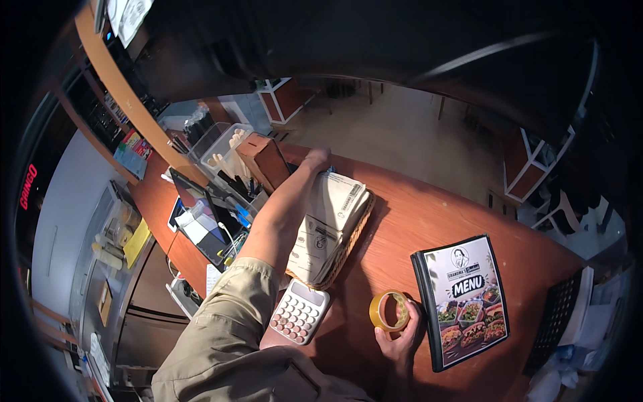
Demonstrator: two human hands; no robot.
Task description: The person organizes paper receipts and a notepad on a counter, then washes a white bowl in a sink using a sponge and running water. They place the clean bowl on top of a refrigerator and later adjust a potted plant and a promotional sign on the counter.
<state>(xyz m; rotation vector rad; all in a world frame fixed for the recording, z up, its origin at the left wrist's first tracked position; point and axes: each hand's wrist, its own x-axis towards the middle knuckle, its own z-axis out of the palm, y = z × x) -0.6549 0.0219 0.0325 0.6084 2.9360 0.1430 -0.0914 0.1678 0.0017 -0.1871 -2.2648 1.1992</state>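
Observation:
My right hand (396,340) grips a roll of yellowish-brown packing tape (376,315), thumb and fingers around its near right side, above the wooden counter. My left arm stretches across the counter. At its end my left hand (317,159) is near the far edge, beyond a wicker basket (349,246) of stacked printed paper bags or sheets (319,228). Its fingers are mostly hidden; a small bit of blue shows beside it, too little to name. A brown wooden box (262,161) stands just left of that hand. A white calculator (299,312) with round keys lies by the basket's near end.
A black-edged menu (467,301) lies right of the tape. At the left stand a clear organizer (220,158) with wooden sticks, pens and cables. A black perforated crate (548,320) is at the right edge. The wooden counter (408,208) borders a tiled floor.

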